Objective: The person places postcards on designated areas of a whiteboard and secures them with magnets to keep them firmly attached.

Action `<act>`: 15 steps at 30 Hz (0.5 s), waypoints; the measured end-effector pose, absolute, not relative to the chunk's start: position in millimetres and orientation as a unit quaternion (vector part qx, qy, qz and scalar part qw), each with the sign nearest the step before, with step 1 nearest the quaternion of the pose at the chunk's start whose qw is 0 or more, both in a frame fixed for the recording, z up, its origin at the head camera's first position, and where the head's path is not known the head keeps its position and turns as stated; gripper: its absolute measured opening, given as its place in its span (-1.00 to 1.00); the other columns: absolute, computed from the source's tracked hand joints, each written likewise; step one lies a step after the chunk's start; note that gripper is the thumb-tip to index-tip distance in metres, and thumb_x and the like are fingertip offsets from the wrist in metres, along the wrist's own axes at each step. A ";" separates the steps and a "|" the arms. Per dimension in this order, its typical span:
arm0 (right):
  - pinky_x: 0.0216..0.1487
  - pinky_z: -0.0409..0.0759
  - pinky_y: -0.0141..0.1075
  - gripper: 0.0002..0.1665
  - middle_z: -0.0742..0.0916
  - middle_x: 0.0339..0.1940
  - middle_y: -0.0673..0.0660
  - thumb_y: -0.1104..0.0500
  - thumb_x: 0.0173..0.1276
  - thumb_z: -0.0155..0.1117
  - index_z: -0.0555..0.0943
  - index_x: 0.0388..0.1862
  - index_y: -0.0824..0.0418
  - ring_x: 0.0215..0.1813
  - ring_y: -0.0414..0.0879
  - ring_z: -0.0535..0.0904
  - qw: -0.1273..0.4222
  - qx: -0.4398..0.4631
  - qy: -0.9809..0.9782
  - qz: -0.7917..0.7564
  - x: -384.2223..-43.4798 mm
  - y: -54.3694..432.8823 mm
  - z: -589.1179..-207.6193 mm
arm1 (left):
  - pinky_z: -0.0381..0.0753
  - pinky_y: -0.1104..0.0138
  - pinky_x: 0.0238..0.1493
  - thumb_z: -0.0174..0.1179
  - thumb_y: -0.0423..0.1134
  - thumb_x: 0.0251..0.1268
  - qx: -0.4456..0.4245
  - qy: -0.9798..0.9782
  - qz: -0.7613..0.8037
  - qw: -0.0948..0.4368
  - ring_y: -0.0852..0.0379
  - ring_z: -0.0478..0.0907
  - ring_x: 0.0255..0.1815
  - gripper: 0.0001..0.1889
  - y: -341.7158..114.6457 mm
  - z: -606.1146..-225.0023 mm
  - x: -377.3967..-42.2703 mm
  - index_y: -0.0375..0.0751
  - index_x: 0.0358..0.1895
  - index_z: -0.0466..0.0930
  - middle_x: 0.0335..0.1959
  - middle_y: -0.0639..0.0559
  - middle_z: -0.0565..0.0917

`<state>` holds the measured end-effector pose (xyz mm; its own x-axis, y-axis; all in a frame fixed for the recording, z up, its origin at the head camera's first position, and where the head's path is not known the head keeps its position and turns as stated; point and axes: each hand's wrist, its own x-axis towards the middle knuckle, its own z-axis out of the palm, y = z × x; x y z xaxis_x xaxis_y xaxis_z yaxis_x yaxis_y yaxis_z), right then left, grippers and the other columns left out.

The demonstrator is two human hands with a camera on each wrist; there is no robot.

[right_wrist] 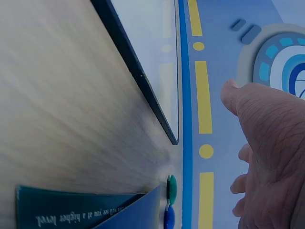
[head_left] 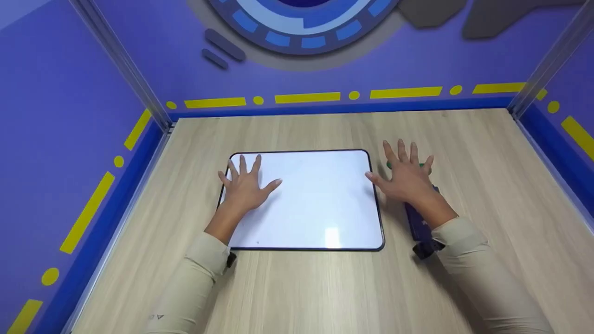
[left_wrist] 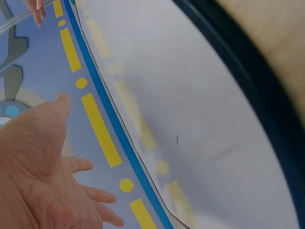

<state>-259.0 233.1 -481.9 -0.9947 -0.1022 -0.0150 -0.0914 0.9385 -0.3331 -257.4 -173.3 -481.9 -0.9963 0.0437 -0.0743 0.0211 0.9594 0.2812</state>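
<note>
A whiteboard [head_left: 311,204] with a thin black frame lies flat on the wooden table. Over its left part hovers my left hand [head_left: 243,189], palm down, fingers spread, holding nothing; the left wrist view shows air between this hand [left_wrist: 43,167] and the board. My right hand [head_left: 408,182] is spread the same way beyond the board's right edge, also holding nothing. Beneath it lies a dark blue flat item [head_left: 416,223] with printed lettering, partly covered by the hand and wrist. Past its far end are a green round piece [right_wrist: 172,190] and a blue round piece [right_wrist: 169,217].
The wooden table [head_left: 297,287] is bounded by blue panels [head_left: 297,83] with yellow dashes at the back and sides. Metal posts [head_left: 125,60] stand at the back corners. A light glare falls on the board's lower right part.
</note>
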 end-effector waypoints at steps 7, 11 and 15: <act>0.52 -0.52 0.63 0.24 -0.14 0.81 0.42 -0.56 0.50 0.04 -0.20 0.83 0.02 0.78 0.49 -0.42 0.032 -0.055 0.982 -0.179 -258.2 236.1 -484.7 | -0.17 -0.52 0.62 0.10 0.45 0.46 -0.043 0.983 0.146 0.106 -0.56 -0.31 0.77 0.13 -190.3 -479.4 -253.6 -0.18 0.77 -0.18 0.77 -0.47 -0.18; 0.51 -0.52 0.64 0.22 -0.15 0.80 0.43 -0.53 0.53 0.03 -0.21 0.82 0.04 0.77 0.51 -0.41 0.036 -0.058 0.981 -0.183 -256.0 242.4 -482.8 | -0.01 -0.40 0.67 0.17 0.41 0.44 -0.062 0.980 0.146 0.120 -0.56 -0.23 0.76 0.20 -195.4 -478.8 -253.0 -0.39 0.74 -0.20 0.73 -0.57 -0.13; 0.51 -0.50 0.65 0.21 -0.14 0.79 0.46 -0.51 0.54 0.03 -0.21 0.82 0.07 0.76 0.54 -0.39 0.036 -0.055 0.981 -0.184 -254.1 250.3 -481.1 | 0.11 -0.32 0.67 0.24 0.36 0.42 -0.069 0.978 0.148 0.129 -0.56 -0.09 0.74 0.23 -197.4 -479.9 -253.6 -0.52 0.70 -0.20 0.69 -0.65 -0.06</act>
